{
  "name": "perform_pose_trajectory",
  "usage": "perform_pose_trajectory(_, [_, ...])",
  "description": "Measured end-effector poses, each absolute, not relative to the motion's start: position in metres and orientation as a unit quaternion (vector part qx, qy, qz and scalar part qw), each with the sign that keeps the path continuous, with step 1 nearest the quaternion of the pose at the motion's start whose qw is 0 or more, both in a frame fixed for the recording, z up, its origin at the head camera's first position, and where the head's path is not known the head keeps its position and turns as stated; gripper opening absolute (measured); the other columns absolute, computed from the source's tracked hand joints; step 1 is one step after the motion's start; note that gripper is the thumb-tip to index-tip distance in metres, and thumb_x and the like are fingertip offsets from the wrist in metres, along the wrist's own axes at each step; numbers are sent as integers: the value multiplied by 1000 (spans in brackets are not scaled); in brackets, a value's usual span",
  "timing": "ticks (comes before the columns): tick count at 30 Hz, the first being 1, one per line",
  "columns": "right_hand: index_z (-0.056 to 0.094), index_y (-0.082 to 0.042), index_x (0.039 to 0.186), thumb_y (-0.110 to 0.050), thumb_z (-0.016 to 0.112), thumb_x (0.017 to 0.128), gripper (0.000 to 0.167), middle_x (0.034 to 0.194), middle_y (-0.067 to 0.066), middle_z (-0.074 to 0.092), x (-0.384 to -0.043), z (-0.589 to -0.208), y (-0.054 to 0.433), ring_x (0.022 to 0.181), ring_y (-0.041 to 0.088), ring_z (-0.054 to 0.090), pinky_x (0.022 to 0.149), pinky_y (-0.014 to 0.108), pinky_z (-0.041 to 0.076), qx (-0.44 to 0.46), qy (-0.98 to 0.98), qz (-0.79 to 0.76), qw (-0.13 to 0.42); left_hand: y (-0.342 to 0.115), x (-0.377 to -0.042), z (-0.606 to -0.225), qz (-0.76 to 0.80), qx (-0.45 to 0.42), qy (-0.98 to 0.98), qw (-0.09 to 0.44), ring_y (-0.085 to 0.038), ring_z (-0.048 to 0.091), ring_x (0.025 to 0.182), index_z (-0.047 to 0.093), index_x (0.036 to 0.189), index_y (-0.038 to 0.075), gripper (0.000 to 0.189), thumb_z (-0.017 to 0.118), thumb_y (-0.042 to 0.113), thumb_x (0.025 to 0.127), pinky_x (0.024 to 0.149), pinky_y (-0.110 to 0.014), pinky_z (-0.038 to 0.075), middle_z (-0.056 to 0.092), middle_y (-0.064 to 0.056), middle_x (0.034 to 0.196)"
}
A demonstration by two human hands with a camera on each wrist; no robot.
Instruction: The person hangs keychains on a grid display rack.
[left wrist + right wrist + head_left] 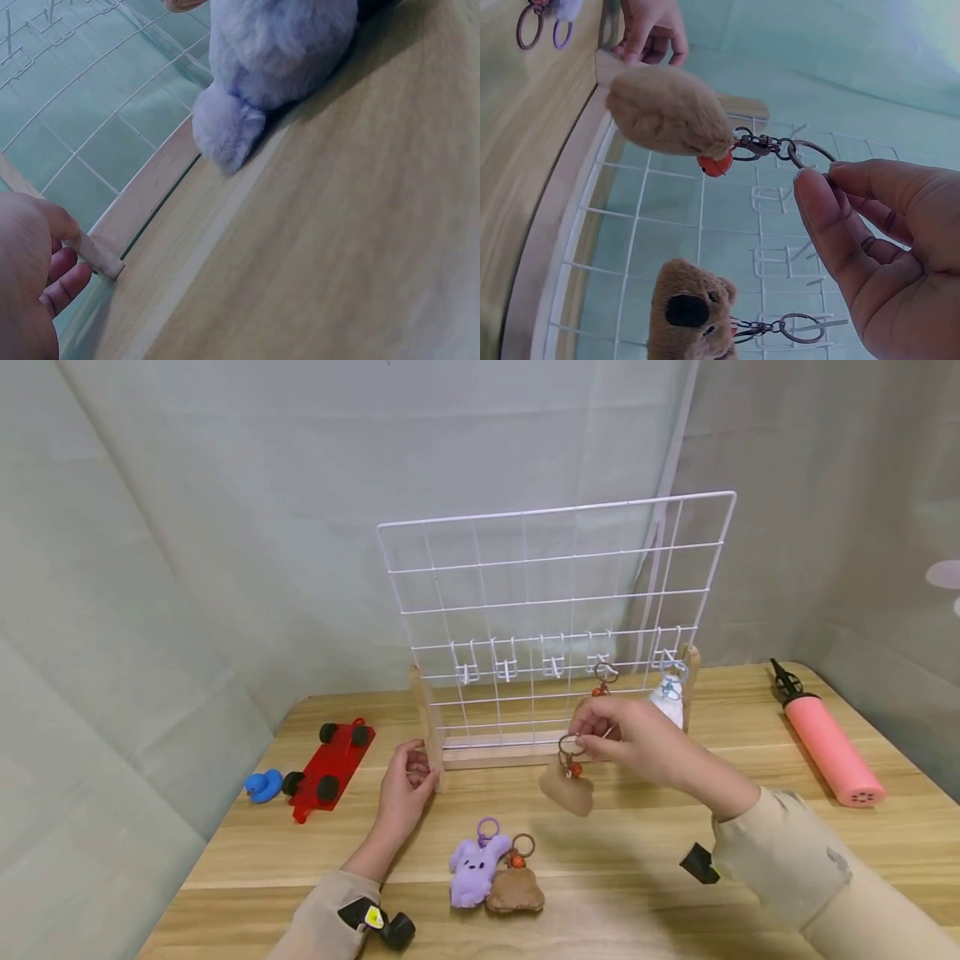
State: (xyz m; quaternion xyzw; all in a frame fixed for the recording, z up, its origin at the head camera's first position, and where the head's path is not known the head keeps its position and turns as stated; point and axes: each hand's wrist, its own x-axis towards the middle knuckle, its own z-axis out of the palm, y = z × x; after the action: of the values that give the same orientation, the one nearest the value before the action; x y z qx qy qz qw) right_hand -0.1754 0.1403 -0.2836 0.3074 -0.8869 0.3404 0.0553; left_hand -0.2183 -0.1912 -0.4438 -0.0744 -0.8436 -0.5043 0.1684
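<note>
My right hand [637, 735] pinches the metal ring of a tan plush keychain [567, 789] between thumb and forefinger. The plush dangles in front of the white wire grid rack [555, 511], an orange bell [715, 163] at its clasp. My left hand [405, 785] grips the rack's left wooden post [427, 718] near the tabletop. Several white hooks [506, 670] line the grid. From one hangs a brown plush keychain [686, 315] with a dark nose, partly behind my right hand in the head view. A white plush keychain [667, 697] with a blue ring hangs at the far right.
Nearer on the wooden table, a purple plush keychain [472, 872] lies against a brown one [516, 892]. To the left are an overturned red toy car [337, 768] and a blue toy duck [264, 786]. A pink hand pump [832, 752] lies at the right.
</note>
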Motion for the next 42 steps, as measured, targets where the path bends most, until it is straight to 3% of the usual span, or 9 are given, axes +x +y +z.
perform_pose_trajectory(7, [66, -5, 94, -4, 64, 89, 5, 81, 2, 66, -181, -271, 139, 72, 11, 62, 64, 21, 55, 293, -887, 353, 54, -192, -218, -443, -511, -72, -840, 169, -27, 57, 91, 45, 128, -3, 48, 66, -5, 85, 71, -14, 49, 57, -22, 107])
perform_pose_trajectory(18, [66, -5, 95, -6, 64, 90, 6, 81, 3, 67, -194, -253, 133, 71, 10, 61, 64, 22, 53, 283, -901, 313, 101, -193, -219, -442, -511, -67, -840, 169, -27, 57, 91, 46, 128, -2, 48, 66, -6, 84, 71, -13, 49, 57, -22, 107])
perform_pose_trajectory(26, [65, -6, 96, -5, 62, 91, 6, 83, 6, 68, -204, -246, 127, 73, 13, 61, 65, 23, 53, 270, -902, 320, 104, -192, -219, -441, -514, -66, -839, 165, -27, 57, 93, 46, 129, -1, 49, 66, -6, 84, 72, -14, 49, 58, -21, 108])
perform_pose_trajectory(42, [65, -4, 98, -4, 59, 92, 8, 89, 10, 69, -216, -248, 124, 80, 18, 65, 77, 36, 55, 231, -921, 297, 97, -191, -217, -442, -507, -65, -844, 163, -26, 57, 92, 45, 129, -2, 49, 66, -6, 84, 71, -15, 49, 58, -21, 109])
